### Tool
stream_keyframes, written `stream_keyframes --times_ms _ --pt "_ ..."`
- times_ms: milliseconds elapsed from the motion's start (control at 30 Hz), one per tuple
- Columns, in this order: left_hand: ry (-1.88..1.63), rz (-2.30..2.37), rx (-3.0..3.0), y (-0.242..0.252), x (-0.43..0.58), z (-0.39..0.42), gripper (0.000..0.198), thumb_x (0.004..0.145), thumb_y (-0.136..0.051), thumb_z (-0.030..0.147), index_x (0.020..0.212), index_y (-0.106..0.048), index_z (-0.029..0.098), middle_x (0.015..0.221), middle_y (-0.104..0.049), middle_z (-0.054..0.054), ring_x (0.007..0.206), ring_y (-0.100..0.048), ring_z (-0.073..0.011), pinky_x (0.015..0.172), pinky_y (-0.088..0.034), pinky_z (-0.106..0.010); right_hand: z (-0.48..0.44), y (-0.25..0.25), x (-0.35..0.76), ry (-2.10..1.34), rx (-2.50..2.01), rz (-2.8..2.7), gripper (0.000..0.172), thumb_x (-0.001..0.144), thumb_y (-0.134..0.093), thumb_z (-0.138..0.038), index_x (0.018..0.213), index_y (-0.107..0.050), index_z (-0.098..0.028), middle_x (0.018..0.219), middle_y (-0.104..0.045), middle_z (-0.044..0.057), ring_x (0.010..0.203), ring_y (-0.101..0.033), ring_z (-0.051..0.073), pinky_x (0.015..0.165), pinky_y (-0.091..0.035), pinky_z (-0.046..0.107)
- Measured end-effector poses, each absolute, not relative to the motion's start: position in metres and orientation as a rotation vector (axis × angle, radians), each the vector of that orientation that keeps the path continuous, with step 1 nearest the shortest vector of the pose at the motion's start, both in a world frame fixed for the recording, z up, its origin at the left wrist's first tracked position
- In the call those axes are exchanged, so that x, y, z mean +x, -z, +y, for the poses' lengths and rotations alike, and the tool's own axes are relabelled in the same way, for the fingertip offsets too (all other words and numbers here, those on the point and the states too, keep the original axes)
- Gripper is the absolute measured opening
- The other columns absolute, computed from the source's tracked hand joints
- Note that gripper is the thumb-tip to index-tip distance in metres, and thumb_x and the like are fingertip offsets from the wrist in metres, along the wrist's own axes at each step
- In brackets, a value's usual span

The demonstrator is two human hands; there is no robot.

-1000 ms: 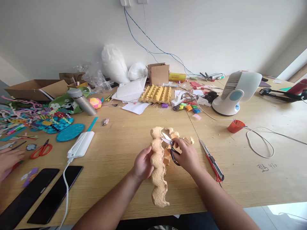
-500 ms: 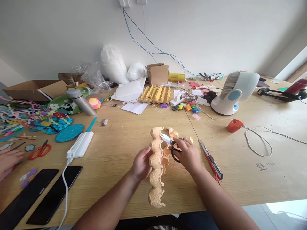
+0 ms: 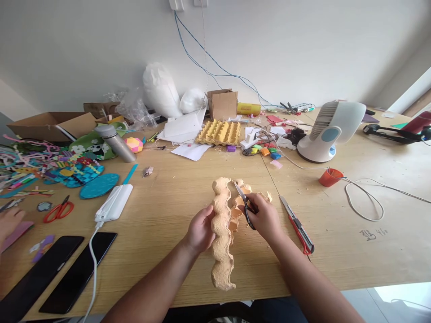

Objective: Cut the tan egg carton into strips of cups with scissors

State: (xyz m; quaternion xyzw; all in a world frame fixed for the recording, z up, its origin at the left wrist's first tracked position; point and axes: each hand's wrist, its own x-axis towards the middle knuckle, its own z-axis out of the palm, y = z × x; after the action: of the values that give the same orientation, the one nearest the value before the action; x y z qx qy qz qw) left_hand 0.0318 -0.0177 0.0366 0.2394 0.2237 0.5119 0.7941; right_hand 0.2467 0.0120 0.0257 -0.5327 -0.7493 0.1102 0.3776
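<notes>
A strip of egg carton (image 3: 222, 229), tan with a row of bumps and a ragged right edge, is gripped at its left side by my left hand (image 3: 201, 229). My right hand (image 3: 266, 216) is closed around the black handles of a pair of scissors (image 3: 241, 192), whose blades point up and left, just right of the strip's upper end and apart from it. Behind and below the scissors lie more cut egg carton pieces (image 3: 237, 204), partly hidden by my right hand. A red utility knife (image 3: 299, 231) rests right of my right hand.
Two black phones (image 3: 79, 273), a white power bank (image 3: 114, 202) and red-handled scissors (image 3: 59, 211) lie left. Another person's hand (image 3: 10, 222) is at the left edge. Toward the back stand a yellow egg tray (image 3: 219, 133) and white fan (image 3: 323, 132); an orange cup (image 3: 331, 177) is right.
The scissors' blades have come away from the strip's edge and moved slightly right, now appearing narrower. The other person's hand at left has shifted, uncovering a pink piece.
</notes>
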Motion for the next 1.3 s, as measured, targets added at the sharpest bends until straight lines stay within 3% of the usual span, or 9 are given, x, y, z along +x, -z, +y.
stream_keyframes --times_ms 167,267,433,567,667,867,1000,1300 --pt "-1.155 0.469 0.494 -0.038 0.035 -0.016 0.024 0.090 -0.077 0.042 0.102 -0.074 0.021 0.086 -0.079 -0.003 0.078 -0.076 -0.0225 0.085 -0.059 -0.035 0.012 -0.026 0.242 -0.410 -1.332 -1.902 0.021 0.094 -0.070 -0.033 0.113 -0.069 -0.026 0.079 -0.072 0.000 0.067 -0.066 0.020 0.059 -0.044 0.027" --pt "-1.170 0.483 0.478 -0.037 0.035 -0.015 0.027 0.091 -0.076 0.039 0.112 -0.074 0.023 0.093 -0.081 -0.004 0.094 -0.078 -0.0268 0.093 -0.058 -0.039 0.014 -0.024 0.241 -0.421 -1.291 -1.920 0.032 0.094 -0.063 -0.024 0.125 -0.066 -0.025 0.090 -0.075 0.003 0.076 -0.069 0.021 0.065 -0.049 0.028" --pt "-1.153 0.545 0.501 -0.036 0.035 -0.014 0.028 0.091 -0.076 0.044 0.105 -0.075 0.021 0.092 -0.080 -0.006 0.091 -0.077 -0.0273 0.090 -0.058 -0.039 0.012 -0.026 0.240 -0.576 -1.172 -1.931 0.037 0.096 -0.058 -0.023 0.133 -0.061 -0.024 0.097 -0.073 0.004 0.079 -0.068 0.019 0.069 -0.053 0.028" --pt "-1.176 0.539 0.547 -0.038 0.036 -0.014 0.025 0.089 -0.078 0.044 0.098 -0.075 0.021 0.092 -0.080 -0.007 0.104 -0.076 -0.0312 0.095 -0.056 -0.041 0.008 -0.029 0.239 -0.663 -1.121 -1.946 0.036 0.097 -0.061 -0.029 0.132 -0.060 -0.023 0.095 -0.070 0.003 0.079 -0.065 0.018 0.069 -0.052 0.027" --pt "-1.160 0.521 0.572 -0.040 0.037 -0.014 0.025 0.089 -0.077 0.044 0.099 -0.076 0.021 0.090 -0.080 -0.007 0.108 -0.075 -0.0323 0.098 -0.056 -0.042 0.006 -0.031 0.240 -0.646 -1.114 -1.948 0.035 0.095 -0.065 -0.033 0.128 -0.060 -0.022 0.094 -0.070 0.003 0.082 -0.064 0.019 0.072 -0.052 0.029" --pt "-1.134 0.498 0.556 -0.037 0.037 -0.016 0.026 0.089 -0.077 0.045 0.097 -0.075 0.021 0.087 -0.079 -0.008 0.106 -0.076 -0.0326 0.096 -0.057 -0.042 0.006 -0.033 0.241 -0.522 -1.107 -2.016 0.038 0.093 -0.063 -0.028 0.131 -0.060 -0.022 0.101 -0.072 0.006 0.090 -0.067 0.022 0.078 -0.052 0.032" --pt "-1.114 0.475 0.549 -0.033 0.040 -0.019 0.029 0.088 -0.077 0.047 0.097 -0.074 0.020 0.082 -0.077 -0.007 0.104 -0.076 -0.0333 0.092 -0.059 -0.042 0.006 -0.032 0.239 -0.481 -1.146 -2.043 0.040 0.091 -0.064 -0.024 0.131 -0.063 -0.022 0.095 -0.074 0.004 0.087 -0.068 0.022 0.075 -0.051 0.030" --pt "-1.126 0.440 0.657 -0.021 0.039 -0.020 0.030 0.097 -0.067 0.046 0.111 -0.075 0.021 0.107 -0.081 -0.010 0.112 -0.074 -0.0321 0.099 -0.056 -0.044 0.004 -0.027 0.238 -0.366 -1.243 -2.078 0.041 0.089 -0.068 -0.020 0.130 -0.066 -0.022 0.084 -0.074 0.000 0.070 -0.067 0.017 0.065 -0.043 0.026"
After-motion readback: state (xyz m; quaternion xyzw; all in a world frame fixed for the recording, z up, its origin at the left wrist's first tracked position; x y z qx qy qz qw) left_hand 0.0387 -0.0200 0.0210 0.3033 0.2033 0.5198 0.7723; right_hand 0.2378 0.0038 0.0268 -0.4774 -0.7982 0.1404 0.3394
